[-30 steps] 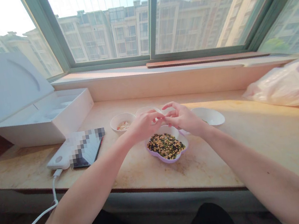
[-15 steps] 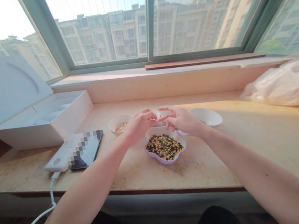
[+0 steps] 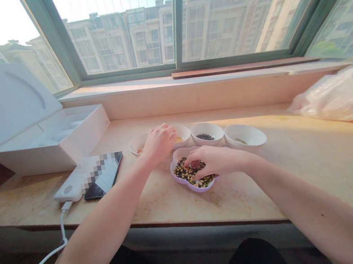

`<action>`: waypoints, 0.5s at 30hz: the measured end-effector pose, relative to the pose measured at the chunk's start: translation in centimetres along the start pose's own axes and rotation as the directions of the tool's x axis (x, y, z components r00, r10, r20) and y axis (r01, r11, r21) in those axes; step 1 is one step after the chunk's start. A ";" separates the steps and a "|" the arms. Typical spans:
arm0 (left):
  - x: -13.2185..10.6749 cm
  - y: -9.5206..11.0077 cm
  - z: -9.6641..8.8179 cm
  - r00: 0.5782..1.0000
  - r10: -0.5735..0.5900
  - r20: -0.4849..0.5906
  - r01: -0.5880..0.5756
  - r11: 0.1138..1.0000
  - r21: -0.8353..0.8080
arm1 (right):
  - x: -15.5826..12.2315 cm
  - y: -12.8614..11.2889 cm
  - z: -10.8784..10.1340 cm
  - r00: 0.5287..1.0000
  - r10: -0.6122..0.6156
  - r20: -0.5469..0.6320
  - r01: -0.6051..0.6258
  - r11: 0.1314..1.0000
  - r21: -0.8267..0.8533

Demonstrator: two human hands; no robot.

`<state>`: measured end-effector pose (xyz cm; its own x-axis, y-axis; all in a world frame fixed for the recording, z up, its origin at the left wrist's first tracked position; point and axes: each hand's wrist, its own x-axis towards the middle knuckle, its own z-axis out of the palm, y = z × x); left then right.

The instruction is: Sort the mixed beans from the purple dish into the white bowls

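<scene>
My right hand (image 3: 215,160) reaches into a lilac flower-shaped dish (image 3: 173,174), its curled fingers among the mixed beans (image 3: 184,174). My left hand (image 3: 158,144) hangs curled over the gap between two small white bowls, touching the rim of the nearer one. That leftmost bowl (image 3: 136,144) holds pale beans, and the one beside it (image 3: 181,132) holds yellow ones. Further right, a third bowl (image 3: 207,132) has black beans, and a fourth (image 3: 244,134) has a few green ones. Whatever my fingers may hold is hidden.
A white box (image 3: 27,140) stands open at the left of the stone sill (image 3: 306,172). A power bank (image 3: 71,191) with a white cable and a phone (image 3: 103,181) lie in front of it. A plastic bag (image 3: 341,96) sits at the right, below the window.
My right hand has dropped from above the dish into the beans. My left hand has moved left and now hangs over the bowls, leaving the middle bowls more visible.
</scene>
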<state>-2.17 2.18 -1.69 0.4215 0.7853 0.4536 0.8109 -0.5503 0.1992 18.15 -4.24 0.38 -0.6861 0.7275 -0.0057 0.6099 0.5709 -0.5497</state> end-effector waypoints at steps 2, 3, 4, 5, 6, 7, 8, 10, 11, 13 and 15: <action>-0.1 0.1 -0.1 1.000 0.016 -0.001 -0.016 0.999 -0.034 | 0.1 0.3 0.2 0.999 0.017 0.050 -0.015 0.999 -0.044; -0.2 0.3 -0.1 1.000 0.023 0.003 -0.022 0.999 -0.049 | 0.2 0.5 0.3 0.998 0.019 0.060 -0.016 0.999 -0.049; -0.3 0.4 -0.2 1.000 0.030 0.010 -0.029 0.998 -0.063 | 0.2 0.6 0.3 0.998 0.011 0.054 -0.009 0.999 -0.046; -0.4 0.6 -0.3 0.999 0.037 0.016 -0.035 0.997 -0.074 | 0.3 0.7 0.4 0.999 0.003 0.047 -0.002 0.999 -0.040; -0.5 0.8 -0.5 0.999 0.042 0.020 -0.040 0.996 -0.084 | 0.3 0.8 0.5 0.999 -0.001 0.041 0.002 1.000 -0.030; -0.5 1.0 -0.6 0.999 0.045 0.023 -0.042 0.995 -0.093 | 0.4 0.9 0.5 0.999 -0.002 0.034 0.003 1.000 -0.020; -0.6 1.2 -0.7 0.999 0.047 0.024 -0.044 0.994 -0.102 | 0.4 1.0 0.6 1.000 0.001 0.027 0.000 1.000 -0.008; -0.7 1.5 -0.9 0.999 0.046 0.021 -0.043 0.992 -0.119 | 0.4 1.2 0.7 1.000 0.019 0.009 -0.020 1.000 0.017; -0.8 1.6 -1.0 0.999 0.045 0.021 -0.042 0.991 -0.126 | 0.4 1.3 0.7 1.000 0.030 -0.001 -0.030 0.999 0.028; -0.8 1.7 -1.1 0.999 0.046 0.023 -0.042 0.990 -0.136 | 0.4 1.3 0.6 0.999 0.041 -0.013 -0.040 0.999 0.034; -0.9 1.7 -1.0 0.998 0.052 0.029 -0.048 0.988 -0.149 | 0.3 1.3 0.5 0.999 0.039 -0.004 -0.039 0.999 0.014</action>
<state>-1.61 0.30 -0.86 0.4751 0.7633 0.4377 0.7205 -0.6231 0.3044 18.50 -3.45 -0.71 -0.6603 0.7506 -0.0239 0.6303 0.5366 -0.5610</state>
